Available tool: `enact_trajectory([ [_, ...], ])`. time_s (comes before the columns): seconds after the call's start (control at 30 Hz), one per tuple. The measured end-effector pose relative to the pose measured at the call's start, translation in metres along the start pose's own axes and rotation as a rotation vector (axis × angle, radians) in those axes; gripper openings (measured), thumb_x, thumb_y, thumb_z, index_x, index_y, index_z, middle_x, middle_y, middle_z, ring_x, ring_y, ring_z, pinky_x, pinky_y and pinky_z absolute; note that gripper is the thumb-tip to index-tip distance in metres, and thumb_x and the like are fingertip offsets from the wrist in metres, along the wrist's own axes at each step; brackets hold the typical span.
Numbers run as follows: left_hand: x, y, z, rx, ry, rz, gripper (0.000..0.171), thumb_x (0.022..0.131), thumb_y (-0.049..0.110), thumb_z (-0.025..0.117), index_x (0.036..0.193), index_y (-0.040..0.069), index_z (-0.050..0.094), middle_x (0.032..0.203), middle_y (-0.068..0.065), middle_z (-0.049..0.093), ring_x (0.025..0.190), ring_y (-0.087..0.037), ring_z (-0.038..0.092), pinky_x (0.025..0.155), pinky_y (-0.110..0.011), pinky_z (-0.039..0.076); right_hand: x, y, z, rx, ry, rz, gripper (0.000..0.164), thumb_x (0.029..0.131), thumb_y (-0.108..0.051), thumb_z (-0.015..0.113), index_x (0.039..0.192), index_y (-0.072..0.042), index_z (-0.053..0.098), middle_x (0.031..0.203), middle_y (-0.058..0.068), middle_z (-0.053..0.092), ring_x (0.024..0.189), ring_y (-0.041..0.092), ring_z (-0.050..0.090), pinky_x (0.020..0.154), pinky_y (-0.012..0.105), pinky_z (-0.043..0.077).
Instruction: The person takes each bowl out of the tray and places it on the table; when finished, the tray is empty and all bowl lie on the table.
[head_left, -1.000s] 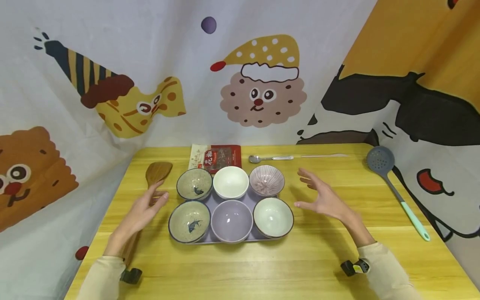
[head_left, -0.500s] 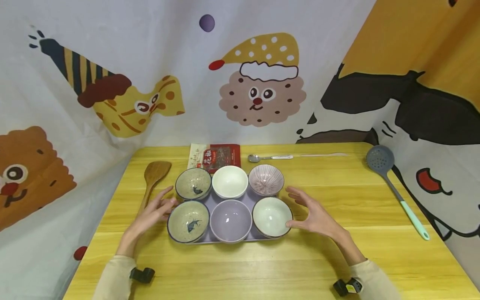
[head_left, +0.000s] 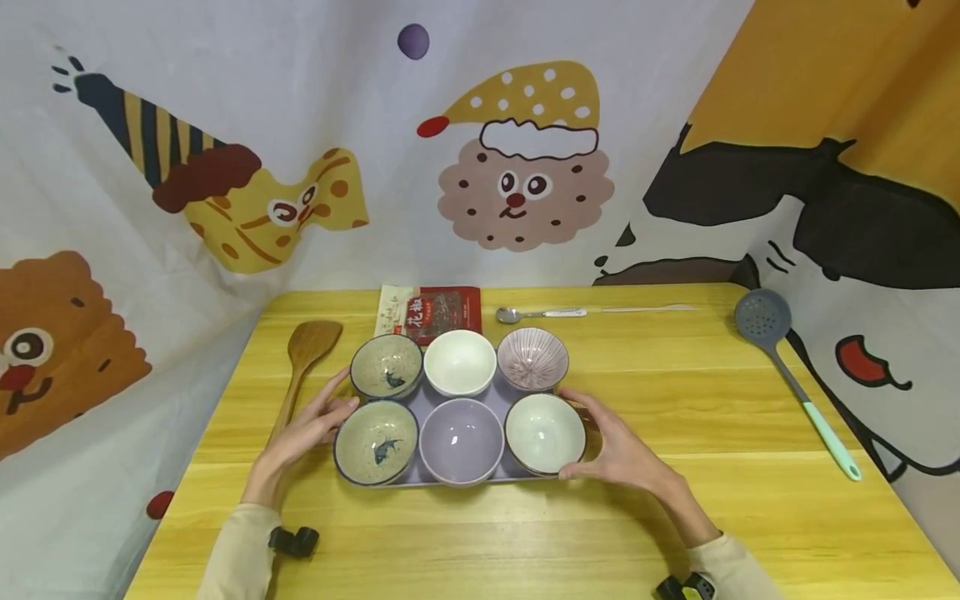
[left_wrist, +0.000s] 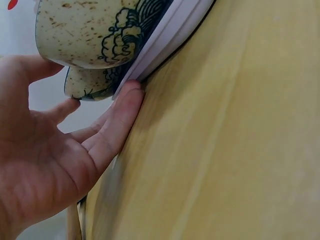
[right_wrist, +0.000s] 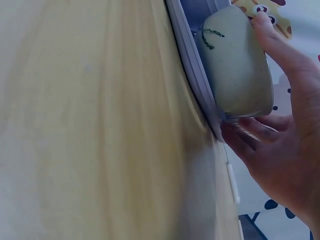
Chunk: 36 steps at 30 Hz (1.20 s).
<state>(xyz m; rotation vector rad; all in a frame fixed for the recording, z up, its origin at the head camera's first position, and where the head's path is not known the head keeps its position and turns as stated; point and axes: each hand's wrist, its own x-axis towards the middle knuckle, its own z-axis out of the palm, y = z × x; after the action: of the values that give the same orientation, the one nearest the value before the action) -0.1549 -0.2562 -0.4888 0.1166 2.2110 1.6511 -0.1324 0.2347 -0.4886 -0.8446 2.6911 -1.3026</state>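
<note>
A lilac tray (head_left: 424,405) bears several bowls in two rows. My left hand (head_left: 303,435) is at its left end, beside two speckled bowls with blue fish. In the left wrist view, outstretched fingertips (left_wrist: 132,87) meet the tray's edge, and the thumb side is close to the front speckled bowl (left_wrist: 80,35). My right hand (head_left: 624,457) spans the pale green bowl (head_left: 545,433) at the front right. Its thumb (right_wrist: 265,30) lies along the bowl's side in the right wrist view, while loosely bent fingers reach the tray's end. A purple bowl (head_left: 462,442) stands front middle.
A wooden spatula (head_left: 311,343) lies left of the tray, close to my left hand. Behind the tray are a red packet (head_left: 442,312), a small spoon (head_left: 540,314) and a thin pale stick (head_left: 648,308). A grey slotted ladle (head_left: 763,318) lies far right.
Both hands have moved inward to the tray's ends, the left rightward and slightly down, the right leftward and down. The tray and bowls have stayed in place.
</note>
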Motion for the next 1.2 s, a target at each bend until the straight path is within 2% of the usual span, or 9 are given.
enact_trajectory([
  [0.1, 0.001, -0.002, -0.003, -0.019, -0.036, 0.007, 0.077, 0.108, 0.028, 0.049, 0.165, 0.018, -0.002, 0.116, -0.015, 0.064, 0.101, -0.011, 0.065, 0.088, -0.03, 0.057, -0.001, -0.003, 0.002, -0.007, -0.006, 0.004, 0.124, 0.054, -0.03, 0.102, 0.154, -0.003, 0.035, 0.152, 0.012, 0.048, 0.126, 0.028, 0.057, 0.105, 0.047, 0.052],
  [0.2, 0.0, -0.003, -0.005, -0.047, -0.074, 0.008, 0.078, 0.108, 0.026, 0.049, 0.165, 0.019, -0.004, 0.112, -0.007, 0.065, 0.101, -0.01, 0.066, 0.089, -0.03, 0.057, -0.002, -0.005, 0.004, -0.036, -0.005, 0.01, 0.128, 0.052, -0.034, 0.102, 0.155, -0.004, 0.034, 0.151, 0.011, 0.049, 0.131, 0.03, 0.054, 0.108, 0.054, 0.047],
  [0.33, 0.0, -0.003, -0.007, -0.074, -0.108, -0.002, 0.08, 0.108, 0.025, 0.049, 0.164, 0.021, -0.006, 0.11, -0.004, 0.065, 0.101, -0.01, 0.066, 0.091, -0.03, 0.056, -0.002, -0.006, 0.007, -0.071, 0.013, 0.024, 0.128, 0.052, -0.042, 0.101, 0.156, -0.006, 0.035, 0.152, 0.01, 0.049, 0.134, 0.032, 0.053, 0.109, 0.058, 0.046],
  [0.57, -0.001, -0.001, -0.007, -0.072, -0.114, -0.006, 0.08, 0.107, 0.027, 0.049, 0.164, 0.021, -0.006, 0.108, -0.004, 0.065, 0.102, -0.011, 0.065, 0.1, -0.041, 0.053, -0.001, 0.001, 0.01, -0.026, 0.043, 0.005, 0.119, 0.055, -0.041, 0.101, 0.153, -0.008, 0.041, 0.144, 0.007, 0.057, 0.122, 0.026, 0.062, 0.101, 0.047, 0.055],
  [0.7, -0.001, -0.002, -0.008, -0.071, -0.115, 0.0, 0.08, 0.108, 0.026, 0.049, 0.164, 0.021, -0.006, 0.11, -0.004, 0.065, 0.103, -0.011, 0.065, 0.103, -0.046, 0.052, -0.001, 0.002, 0.01, 0.006, 0.05, 0.002, 0.117, 0.056, -0.038, 0.101, 0.153, -0.011, 0.042, 0.144, 0.006, 0.058, 0.123, 0.026, 0.062, 0.102, 0.045, 0.055],
  [0.97, 0.001, -0.004, -0.009, -0.097, -0.119, -0.015, 0.081, 0.107, 0.027, 0.051, 0.164, 0.024, -0.005, 0.112, -0.005, 0.065, 0.104, -0.012, 0.066, 0.098, -0.038, 0.054, -0.004, -0.003, 0.003, 0.085, 0.077, 0.036, 0.116, 0.055, -0.032, 0.102, 0.153, -0.018, 0.043, 0.144, 0.003, 0.057, 0.124, 0.02, 0.06, 0.103, 0.032, 0.054],
  [1.1, 0.001, -0.004, -0.009, -0.101, -0.123, -0.017, 0.081, 0.107, 0.027, 0.052, 0.164, 0.025, -0.005, 0.113, -0.006, 0.065, 0.105, -0.013, 0.066, 0.098, -0.038, 0.054, -0.005, -0.002, -0.008, 0.112, 0.108, 0.039, 0.112, 0.057, -0.03, 0.101, 0.153, -0.021, 0.043, 0.144, 0.006, 0.056, 0.123, 0.014, 0.059, 0.1, 0.025, 0.054],
  [1.2, 0.001, -0.005, -0.01, -0.102, -0.127, -0.013, 0.081, 0.107, 0.027, 0.051, 0.164, 0.025, -0.006, 0.113, -0.006, 0.065, 0.105, -0.013, 0.066, 0.098, -0.037, 0.054, -0.006, 0.0, -0.018, 0.123, 0.134, 0.039, 0.112, 0.058, -0.024, 0.101, 0.153, -0.018, 0.043, 0.146, 0.01, 0.054, 0.124, 0.007, 0.057, 0.099, 0.02, 0.053],
])
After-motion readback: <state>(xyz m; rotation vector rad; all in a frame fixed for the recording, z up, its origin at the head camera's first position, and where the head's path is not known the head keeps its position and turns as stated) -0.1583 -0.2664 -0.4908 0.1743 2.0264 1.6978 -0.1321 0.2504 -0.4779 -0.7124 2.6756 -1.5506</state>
